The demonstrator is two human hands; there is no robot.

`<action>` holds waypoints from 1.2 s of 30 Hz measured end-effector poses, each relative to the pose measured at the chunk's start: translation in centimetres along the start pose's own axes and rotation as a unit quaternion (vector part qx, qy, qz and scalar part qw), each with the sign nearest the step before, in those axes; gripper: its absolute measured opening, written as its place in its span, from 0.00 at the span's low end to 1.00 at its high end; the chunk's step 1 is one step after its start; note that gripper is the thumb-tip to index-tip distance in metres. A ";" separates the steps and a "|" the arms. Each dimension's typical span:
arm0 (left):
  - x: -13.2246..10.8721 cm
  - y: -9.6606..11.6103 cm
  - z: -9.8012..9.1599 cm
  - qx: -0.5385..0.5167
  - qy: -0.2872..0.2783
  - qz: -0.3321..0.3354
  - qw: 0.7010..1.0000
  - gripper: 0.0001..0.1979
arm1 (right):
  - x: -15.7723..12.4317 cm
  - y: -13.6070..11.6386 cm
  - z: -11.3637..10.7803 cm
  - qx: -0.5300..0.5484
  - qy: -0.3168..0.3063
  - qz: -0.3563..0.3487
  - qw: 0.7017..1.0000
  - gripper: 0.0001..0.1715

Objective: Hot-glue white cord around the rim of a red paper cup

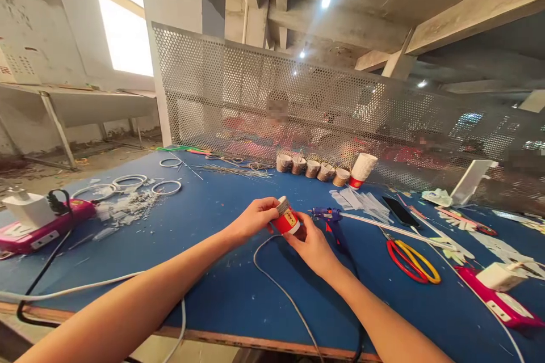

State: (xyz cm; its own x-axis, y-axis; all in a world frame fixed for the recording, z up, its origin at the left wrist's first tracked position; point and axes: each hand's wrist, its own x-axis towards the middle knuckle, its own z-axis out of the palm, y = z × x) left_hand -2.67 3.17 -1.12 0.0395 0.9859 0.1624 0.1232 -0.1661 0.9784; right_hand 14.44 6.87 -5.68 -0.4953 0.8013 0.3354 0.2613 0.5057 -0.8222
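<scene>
Between my two hands a red paper cup is held tilted above the blue table, with a brownish band wrapped round its upper end. My left hand grips that banded end, thumb on top. Fingers of my right hand close round the lower white-edged end. Just right of my right hand lies a blue hot glue gun with a long clear glue stick in its back. Scissors with red and yellow handles rest further right.
Several wrapped cups and a stack of paper cups line the mesh screen. White rings and scraps lie left. Pink power strips stand at both sides. A white cable crosses the front. People sit behind the mesh.
</scene>
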 end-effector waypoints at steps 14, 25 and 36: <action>0.8 -1.5 0.0 0.127 0.066 0.042 0.989 0.10 | 0.2 0.3 -1.7 -0.115 0.119 -0.071 0.984 0.23; 1.1 -1.4 0.1 0.136 0.071 0.049 0.987 0.09 | 0.1 -0.3 -2.9 -0.109 0.162 -0.108 0.975 0.10; 0.1 -0.3 1.2 0.116 0.036 0.052 0.991 0.12 | -0.2 -1.5 -3.3 -0.121 0.191 -0.194 0.954 0.11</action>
State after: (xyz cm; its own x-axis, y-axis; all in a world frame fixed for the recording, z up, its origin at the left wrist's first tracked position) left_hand -1.48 3.25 -1.52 -0.0069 0.9607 0.2776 0.3464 -0.2581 0.9019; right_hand 16.85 7.04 -2.99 -0.2670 0.5734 0.7745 0.3273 0.8099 -0.4868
